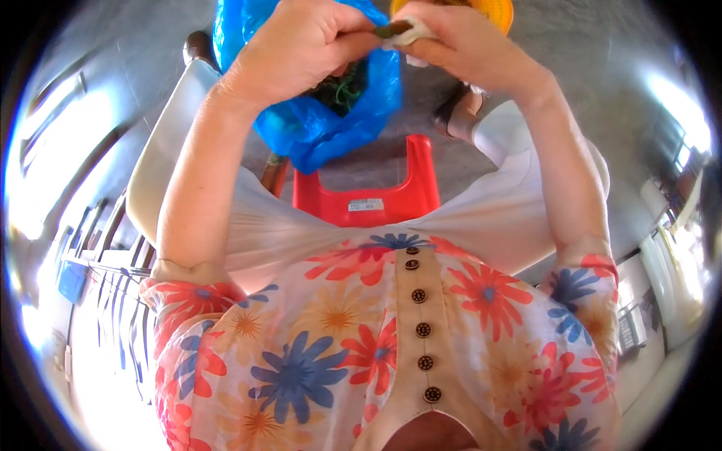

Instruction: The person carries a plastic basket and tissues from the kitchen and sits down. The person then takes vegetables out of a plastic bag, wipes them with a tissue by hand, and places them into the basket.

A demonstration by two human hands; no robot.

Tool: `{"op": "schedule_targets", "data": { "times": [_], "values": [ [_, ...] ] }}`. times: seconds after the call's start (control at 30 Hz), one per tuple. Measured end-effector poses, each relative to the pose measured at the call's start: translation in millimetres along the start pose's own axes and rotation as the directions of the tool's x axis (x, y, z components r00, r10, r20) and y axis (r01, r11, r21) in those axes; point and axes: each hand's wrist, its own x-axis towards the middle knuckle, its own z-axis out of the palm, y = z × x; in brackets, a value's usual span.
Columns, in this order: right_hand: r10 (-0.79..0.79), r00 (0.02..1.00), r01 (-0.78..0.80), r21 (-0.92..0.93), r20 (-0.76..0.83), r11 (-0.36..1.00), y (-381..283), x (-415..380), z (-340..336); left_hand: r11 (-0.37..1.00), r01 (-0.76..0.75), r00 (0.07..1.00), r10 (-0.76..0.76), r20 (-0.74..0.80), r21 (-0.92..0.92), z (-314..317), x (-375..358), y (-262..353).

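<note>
Near the top of the view, my left hand [308, 49] pinches one end of a small brown-green piece [394, 29] between thumb and finger. My right hand [470, 46] is closed around a crumpled white cloth or tissue [416, 34], which presses against the other end of that piece. Its exact kind is too small to make out. Below my left hand hangs or stands a blue plastic bag [323, 135], its mouth open, with dark green leafy stems [342, 90] inside. A yellow basin [498, 13] is partly hidden behind my right hand.
A red plastic stool [361, 207] stands between my knees, under the bag. My shoes [451, 113] rest on the grey floor [602, 83] on both sides. A rack with hanging dark strips [124, 301] is at the left edge.
</note>
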Motion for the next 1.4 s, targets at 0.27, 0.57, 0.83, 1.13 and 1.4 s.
{"op": "schedule_targets", "data": {
  "times": [0.27, 0.57, 0.83, 1.13, 1.4],
  "values": [
    [-0.016, 1.0, 0.021, -0.327, 0.019, 0.945, -2.8, -6.2, 29.4, 0.939, -0.24, 0.97, 0.241, 0.028, 0.248, 13.6, 3.1, -8.6],
    [0.122, 0.991, -0.091, -0.366, 0.063, 0.926, 14.7, -10.6, 16.4, 0.973, -0.035, 0.998, 0.045, -0.04, 0.228, -17.3, 1.4, -8.0],
    [0.094, 0.95, -0.209, 0.382, 0.298, 0.9, 3.5, -4.6, 13.6, 0.884, -0.105, 0.993, 0.069, -0.094, -0.455, 1.4, 5.2, 3.4],
    [0.146, 0.956, -0.179, 0.113, 0.254, 0.977, 11.0, -6.9, 18.0, 0.926, -0.078, 0.945, -0.05, -0.324, -0.37, -18.7, 6.8, -7.2],
    [0.217, 0.964, -0.268, 0.547, 0.156, 0.793, 1.0, -8.0, -26.0, 0.95, 0.057, 0.961, -0.135, -0.239, -0.308, -20.8, 6.7, -5.9]
  ]
}}
